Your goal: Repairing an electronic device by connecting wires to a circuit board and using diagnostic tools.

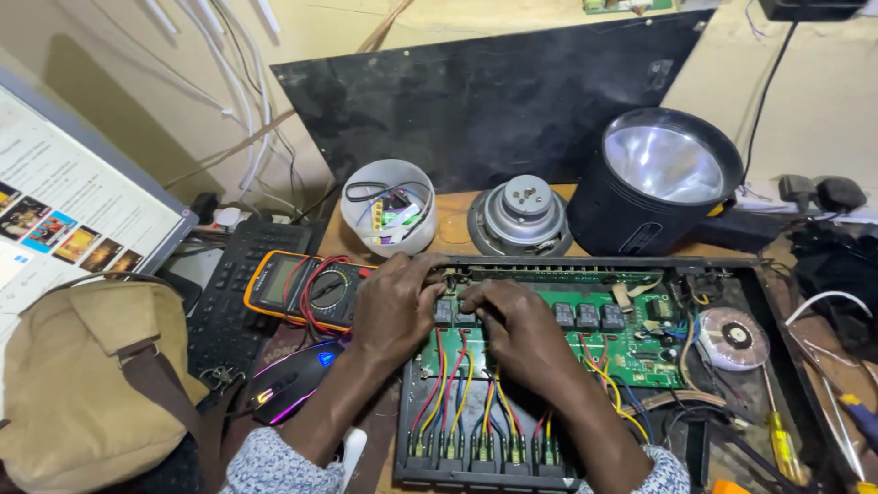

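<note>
My left hand (pixel 395 306) and right hand (pixel 521 329) rest knuckles-up with fingers curled down, pressing on the black relays (pixel 586 316) of the green board (pixel 631 343). The board lies directly under both hands, inside the open black case (pixel 786 366). A multimeter (pixel 302 288) sits just left.

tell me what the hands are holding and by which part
Nothing is clearly held: left hand and right hand rest fingertips on the green circuit board; any small part pinched is hidden.
</note>
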